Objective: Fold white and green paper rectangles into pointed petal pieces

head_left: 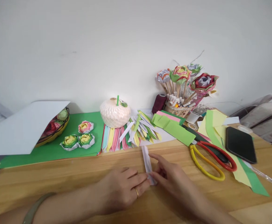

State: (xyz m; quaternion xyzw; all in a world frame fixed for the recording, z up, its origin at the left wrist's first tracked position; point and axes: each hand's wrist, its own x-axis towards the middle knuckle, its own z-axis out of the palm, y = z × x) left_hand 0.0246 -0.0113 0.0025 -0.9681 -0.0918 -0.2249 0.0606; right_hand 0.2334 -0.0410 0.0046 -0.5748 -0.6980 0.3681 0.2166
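A narrow white folded paper strip point(146, 160) lies on the wooden table, its far end pointing at a row of folded paper pieces. My left hand point(128, 186), with a ring on one finger, has its fingertips pressed together on the strip's near end. At the same end, the thumb of my right hand point(168, 174) presses on the paper. The right index finger reaches along the strip's right edge while the other fingers curl under, partly hidden. Folded strips point(114, 139) in several colours stand in a row behind, beside a loose heap of folded pieces point(142, 127).
Scissors point(210, 155) with red and yellow handles lie right of my right hand, near a black phone point(240, 144). Three paper lotus flowers point(86, 127) sit on green sheets point(77, 118). A white foam-netted ball point(114, 113) and a basket of paper flowers point(178, 109) stand behind.
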